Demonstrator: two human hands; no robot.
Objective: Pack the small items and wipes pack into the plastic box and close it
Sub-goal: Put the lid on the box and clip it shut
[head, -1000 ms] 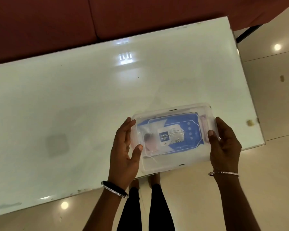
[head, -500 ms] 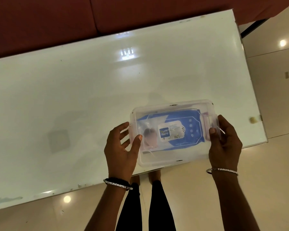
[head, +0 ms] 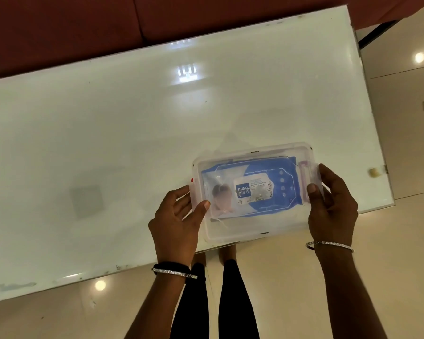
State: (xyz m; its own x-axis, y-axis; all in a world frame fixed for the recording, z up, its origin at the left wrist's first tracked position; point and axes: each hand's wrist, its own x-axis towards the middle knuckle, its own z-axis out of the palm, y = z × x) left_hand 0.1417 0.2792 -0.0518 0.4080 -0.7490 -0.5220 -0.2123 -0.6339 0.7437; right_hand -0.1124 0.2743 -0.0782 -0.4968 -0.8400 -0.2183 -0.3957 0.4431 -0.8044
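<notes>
A clear plastic box [head: 255, 231] with its lid on lies at the near right edge of the white table [head: 108, 143]. Through the lid I see a blue wipes pack [head: 274, 192] with a white label and a pale small item at its left end. My left hand [head: 176, 223] grips the box's left end, thumb on the lid. My right hand [head: 333, 206] grips the right end, thumb pressed on the lid by the pinkish latch [head: 304, 167].
A dark red sofa [head: 83, 25] runs along the table's far side. A small beige object [head: 373, 172] sits at the table's right edge. Shiny tiled floor [head: 402, 241] lies to the right and below, with my legs under the table edge.
Both hands stay on the box's ends. The left hand's fingers have curled closer round the left end. The box has barely shifted on the table.
</notes>
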